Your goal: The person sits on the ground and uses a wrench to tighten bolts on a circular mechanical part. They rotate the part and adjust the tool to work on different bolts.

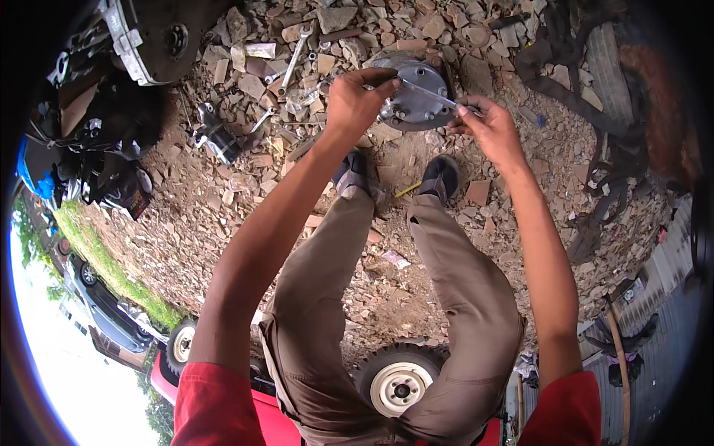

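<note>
A slim silver bar-shaped tool (425,91), perhaps a wrench, spans between my two hands. My left hand (358,98) pinches its left end between thumb and fingers. At the lower right end, my right hand (489,131) is closed on it; the fingers hide the tip. Just beneath the tool lies a round grey metal cover (416,117) with several bolts around its rim. Whether the tool touches the cover or one of its bolts, I cannot tell.
Rubble covers the ground. Combination wrenches (296,59) and a metal mechanical part (216,134) lie left, below a large metal housing (152,41). Dark cloth or rubber strips (587,104) lie right. A wheel (400,388) is behind my legs.
</note>
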A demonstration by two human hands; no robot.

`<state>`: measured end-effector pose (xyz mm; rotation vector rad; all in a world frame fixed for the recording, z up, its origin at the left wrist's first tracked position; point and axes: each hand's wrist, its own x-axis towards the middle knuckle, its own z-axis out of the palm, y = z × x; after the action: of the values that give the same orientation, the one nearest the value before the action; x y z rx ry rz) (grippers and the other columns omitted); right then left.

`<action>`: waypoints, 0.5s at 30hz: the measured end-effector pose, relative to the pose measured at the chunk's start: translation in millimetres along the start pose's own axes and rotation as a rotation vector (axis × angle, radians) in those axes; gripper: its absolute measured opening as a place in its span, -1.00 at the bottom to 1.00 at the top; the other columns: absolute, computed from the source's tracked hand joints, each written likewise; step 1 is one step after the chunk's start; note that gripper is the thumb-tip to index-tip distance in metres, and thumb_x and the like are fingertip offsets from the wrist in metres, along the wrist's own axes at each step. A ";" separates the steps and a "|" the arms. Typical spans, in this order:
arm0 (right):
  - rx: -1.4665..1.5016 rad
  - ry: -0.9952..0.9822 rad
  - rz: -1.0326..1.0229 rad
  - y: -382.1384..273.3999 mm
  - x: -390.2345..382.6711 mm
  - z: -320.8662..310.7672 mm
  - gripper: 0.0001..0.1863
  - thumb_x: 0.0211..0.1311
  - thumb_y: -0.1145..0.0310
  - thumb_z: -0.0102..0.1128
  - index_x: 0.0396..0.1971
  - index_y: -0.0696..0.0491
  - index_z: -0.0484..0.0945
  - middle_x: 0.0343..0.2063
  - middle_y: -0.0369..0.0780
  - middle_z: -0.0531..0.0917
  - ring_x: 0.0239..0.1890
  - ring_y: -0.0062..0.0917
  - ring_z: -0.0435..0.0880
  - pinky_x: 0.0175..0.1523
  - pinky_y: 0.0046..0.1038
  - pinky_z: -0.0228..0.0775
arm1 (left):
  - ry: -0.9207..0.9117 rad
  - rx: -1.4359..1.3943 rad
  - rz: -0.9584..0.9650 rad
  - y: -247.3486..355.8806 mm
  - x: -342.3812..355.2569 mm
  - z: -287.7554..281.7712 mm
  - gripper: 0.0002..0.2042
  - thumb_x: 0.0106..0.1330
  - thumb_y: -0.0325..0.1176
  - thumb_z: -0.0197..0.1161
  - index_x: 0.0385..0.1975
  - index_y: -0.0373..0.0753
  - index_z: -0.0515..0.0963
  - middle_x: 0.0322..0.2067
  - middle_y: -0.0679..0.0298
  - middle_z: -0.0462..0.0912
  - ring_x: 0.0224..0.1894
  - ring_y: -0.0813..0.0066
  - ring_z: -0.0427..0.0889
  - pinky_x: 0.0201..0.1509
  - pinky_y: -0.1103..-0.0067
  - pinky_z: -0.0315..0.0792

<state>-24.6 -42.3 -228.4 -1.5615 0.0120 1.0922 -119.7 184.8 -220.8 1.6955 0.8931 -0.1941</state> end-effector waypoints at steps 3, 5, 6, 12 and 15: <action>0.009 -0.023 0.006 4.6 6.8 -6.7 -0.80 0.38 0.47 0.08 -0.12 0.30 0.49 -0.30 -0.15 0.62 -0.32 -0.50 0.70 -0.18 -0.51 0.64 | -0.024 0.203 0.205 -6.9 -0.4 2.4 -0.72 0.17 -0.31 0.36 -0.13 -0.21 0.67 -0.21 0.11 0.71 -0.15 0.28 0.68 -0.03 0.47 0.51; 0.097 -0.028 -0.017 15.8 11.7 -12.4 -0.82 0.38 0.45 0.09 -0.15 0.26 0.50 -0.32 -0.18 0.61 -0.33 -0.51 0.70 -0.20 -0.52 0.63 | -0.028 0.317 0.486 -22.5 0.9 8.5 -0.70 0.21 -0.31 0.35 -0.09 -0.27 0.63 -0.18 0.14 0.68 -0.14 0.30 0.65 -0.05 0.46 0.51; 0.119 -0.028 -0.016 19.6 13.6 -14.1 -0.82 0.38 0.45 0.09 -0.16 0.25 0.50 -0.33 -0.19 0.60 -0.33 -0.51 0.70 -0.22 -0.52 0.63 | -0.046 0.339 0.554 -25.7 3.1 9.6 -0.72 0.21 -0.35 0.35 -0.09 -0.27 0.62 -0.17 0.13 0.67 -0.12 0.27 0.63 -0.03 0.43 0.50; 0.126 -0.068 -0.025 35.6 15.3 -18.3 -0.84 0.38 0.45 0.09 -0.16 0.23 0.45 -0.38 -0.20 0.60 -0.35 -0.53 0.69 -0.27 -0.53 0.62 | -0.098 0.429 0.862 -51.0 18.9 3.0 -0.70 0.12 -0.45 0.40 -0.12 -0.24 0.60 -0.13 0.13 0.55 -0.08 0.17 0.59 -0.04 0.37 0.51; 0.046 -0.074 -0.053 39.3 9.5 -18.2 -0.83 0.38 0.46 0.10 -0.16 0.24 0.43 -0.39 -0.19 0.60 -0.35 -0.55 0.68 -0.27 -0.53 0.61 | -0.141 0.370 0.781 -62.0 25.1 -2.6 -0.70 0.12 -0.43 0.42 -0.13 -0.22 0.61 -0.13 0.15 0.55 -0.09 0.23 0.61 -0.04 0.37 0.54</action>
<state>-29.6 -64.3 -266.6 -1.4712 -0.0536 1.1004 -142.9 202.1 -281.0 2.2178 0.0431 0.0582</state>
